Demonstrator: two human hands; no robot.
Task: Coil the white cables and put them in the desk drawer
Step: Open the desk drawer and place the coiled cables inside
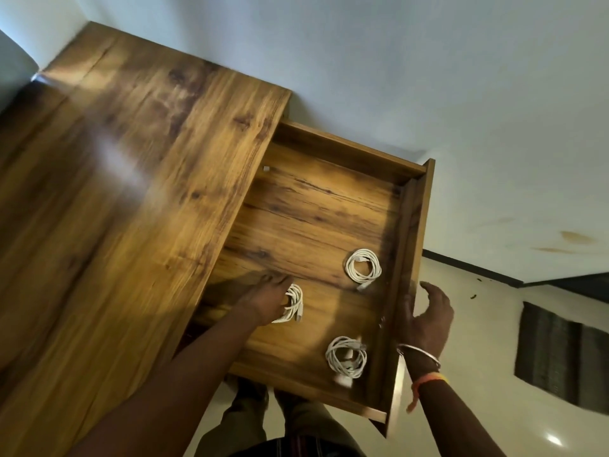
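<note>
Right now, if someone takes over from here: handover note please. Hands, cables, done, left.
Left hand: inside the open drawer, on the middle coil; blur hides whether it grips it.
Right hand: open, resting against the drawer front.
Cables: far coil and near coil lie on the drawer floor, apart from each other and from the middle coil.
Done: three white cables coiled and in the drawer; none shows on the visible desk top.
Left: free the middle coil if it is held, take the hand out, probably close the drawer.
</note>
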